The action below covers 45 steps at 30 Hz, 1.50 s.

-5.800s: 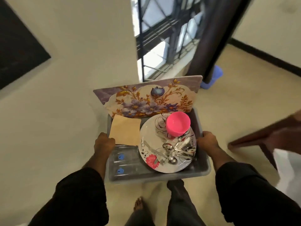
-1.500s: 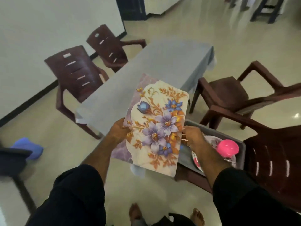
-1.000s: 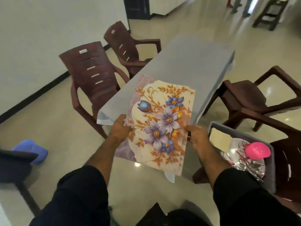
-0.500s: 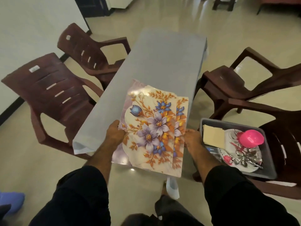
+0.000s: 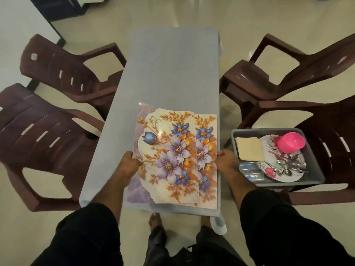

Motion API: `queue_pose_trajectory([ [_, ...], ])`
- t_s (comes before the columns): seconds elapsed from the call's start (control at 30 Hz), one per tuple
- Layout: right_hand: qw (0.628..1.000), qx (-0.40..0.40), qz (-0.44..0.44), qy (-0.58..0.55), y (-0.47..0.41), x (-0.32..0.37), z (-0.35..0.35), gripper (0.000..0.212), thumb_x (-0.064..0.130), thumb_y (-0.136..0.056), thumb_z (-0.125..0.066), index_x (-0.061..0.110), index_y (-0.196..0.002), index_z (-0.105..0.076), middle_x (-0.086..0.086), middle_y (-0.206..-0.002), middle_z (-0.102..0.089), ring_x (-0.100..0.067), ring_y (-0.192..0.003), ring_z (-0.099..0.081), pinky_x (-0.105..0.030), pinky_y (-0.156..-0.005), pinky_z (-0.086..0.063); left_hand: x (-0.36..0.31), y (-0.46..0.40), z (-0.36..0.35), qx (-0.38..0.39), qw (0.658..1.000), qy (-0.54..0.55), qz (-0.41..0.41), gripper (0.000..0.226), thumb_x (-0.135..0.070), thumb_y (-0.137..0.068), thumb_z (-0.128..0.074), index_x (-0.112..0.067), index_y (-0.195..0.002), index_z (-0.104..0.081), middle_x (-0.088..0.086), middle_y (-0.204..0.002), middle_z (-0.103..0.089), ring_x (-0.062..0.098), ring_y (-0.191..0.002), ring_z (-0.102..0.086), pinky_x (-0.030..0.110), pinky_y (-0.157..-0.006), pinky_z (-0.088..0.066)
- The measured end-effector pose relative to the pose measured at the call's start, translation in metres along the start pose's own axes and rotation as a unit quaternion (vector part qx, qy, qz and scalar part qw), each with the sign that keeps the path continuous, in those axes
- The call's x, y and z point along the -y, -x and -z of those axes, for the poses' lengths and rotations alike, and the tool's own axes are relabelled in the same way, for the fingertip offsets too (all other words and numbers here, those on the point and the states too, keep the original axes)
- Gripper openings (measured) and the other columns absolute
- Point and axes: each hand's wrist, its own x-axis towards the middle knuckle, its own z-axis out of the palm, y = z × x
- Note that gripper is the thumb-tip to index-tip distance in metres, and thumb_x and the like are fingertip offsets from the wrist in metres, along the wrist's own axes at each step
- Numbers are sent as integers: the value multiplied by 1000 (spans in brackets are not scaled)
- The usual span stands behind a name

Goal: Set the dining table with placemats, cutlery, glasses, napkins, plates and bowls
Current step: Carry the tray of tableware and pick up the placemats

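The fingers of both hands are tucked under the floral placemats, so only the knuckles and thumbs show. The left hand grips the stack's left edge, and the right hand grips its right edge. At least two placemats are fanned apart, the upper one shifted left; whether more lie beneath cannot be told. The stack sits over the near end of the grey tabletop, though whether it rests on the cloth or is held just above it is unclear.

A grey bin stands on the seat of the near right chair. Inside it are one tan napkin, one patterned plate whose left part is covered by the napkin, one pink bowl on the plate, and a tangle of metal cutlery too jumbled to count. Clear glasses lie at the bin's near left, partly hidden. Four brown plastic chairs surround the tabletop, two on each side, all cropped by the frame.
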Motion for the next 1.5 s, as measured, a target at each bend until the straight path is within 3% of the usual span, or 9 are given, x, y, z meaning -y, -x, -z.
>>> queue_pose_trajectory([
  [0.27, 996, -36, 17, 78, 39, 41, -41, 31, 33, -91, -69, 19, -118, -70, -10, -124, -66, -32, -111, -64, -41, -95, -54, -2, -20, 47, 147, 984, 54, -87, 58, -52, -71, -84, -28, -120, -67, 5, -119, -76, 30, -107, -75, 55, -96, -62],
  [0.4, 991, 38, -37, -121, 72, 85, -74, 59, 40, -90, -79, 9, -136, -59, -12, -134, -63, -33, -119, -63, -35, -91, -50, -14, -16, 100, 271, 950, 75, -135, 57, -48, -87, -81, -22, -136, -65, 8, -129, -75, 34, -116, -73, 58, -100, -58],
  [0.53, 927, 152, -57, -338, 100, 118, -86, 26, 22, -93, -75, 4, -111, -74, -16, -101, -79, -33, -91, -77, -46, -83, -63, -19, -25, 146, 328, 929, 124, -118, 42, -17, -99, -72, -7, -138, -62, 20, -132, -71, 43, -119, -70, 59, -100, -58],
  [0.63, 916, 140, -14, -375, 113, 147, -87, 22, -1, -93, -63, -2, -112, -72, -25, -111, -75, -41, -100, -72, -63, -101, -52, -22, -33, 173, 305, 941, 118, -81, 40, 8, -97, -65, -4, -134, -64, 20, -128, -73, 42, -115, -72, 57, -99, -59],
  [0.9, 881, 207, 115, -409, 134, 204, -77, 27, -5, -101, -53, 0, -117, -73, -18, -115, -77, -32, -104, -74, -46, -94, -60, -28, -20, 200, 225, 940, 234, -106, 33, -5, -93, -76, -2, -125, -71, 21, -119, -77, 39, -107, -76, 49, -85, -65],
  [1.03, 891, 159, 120, -407, 122, 206, -63, 12, -3, -92, -71, 2, -101, -76, -13, -91, -78, -29, -79, -74, -35, -62, -63, -35, -19, 211, 213, 937, 248, -121, 38, -13, -87, -78, -3, -123, -73, 19, -120, -77, 40, -111, -74, 54, -96, -61],
  [1.17, 910, 153, 102, -370, 114, 196, -64, 30, 26, -78, -92, 3, -90, -79, -21, -92, -78, -40, -83, -75, -54, -76, -64, -31, -19, 203, 149, 952, 245, -108, 37, -13, -83, -81, -5, -119, -75, 19, -118, -78, 42, -114, -73, 59, -104, -55],
  [1.27, 934, 143, 117, -304, 114, 192, -63, 38, 45, -89, -81, 7, -90, -78, -15, -87, -79, -30, -75, -74, -46, -69, -60, -27, -16, 197, 95, 960, 238, -115, 38, -6, -88, -81, 0, -124, -71, 22, -118, -76, 44, -110, -73, 62, -104, -54],
  [1.5, 897, 236, 130, -350, 100, 203, -45, 12, -1, -97, -66, 1, -106, -73, -14, -88, -74, -31, -76, -69, -44, -74, -60, -39, 10, 208, 30, 958, 245, -144, 26, -3, -95, -74, 2, -121, -72, 21, -115, -78, 39, -106, -76, 55, -95, -61],
])
